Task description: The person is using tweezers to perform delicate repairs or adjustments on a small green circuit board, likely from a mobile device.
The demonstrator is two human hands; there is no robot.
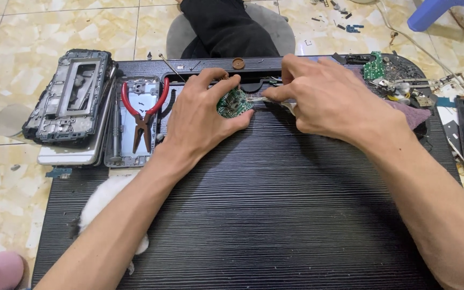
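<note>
Work board [253, 215]: matt black, finely ribbed. Pliers [145, 110] near left edge: glossy red plastic grips, dull metal jaws. Circuit board [233, 103]: green laminate.

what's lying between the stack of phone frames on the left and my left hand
In the head view, between the stack of grey phone frames and the left hand, a silver phone back shell lies on the black ribbed mat, with red-handled pliers resting in it.

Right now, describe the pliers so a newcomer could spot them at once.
Start at the black ribbed board and go to its left edge, where phone frames are stacked. Beside them lies a silver tray-like shell, left of the left hand. The pliers rest inside it, the only thing there with red handles.
</note>
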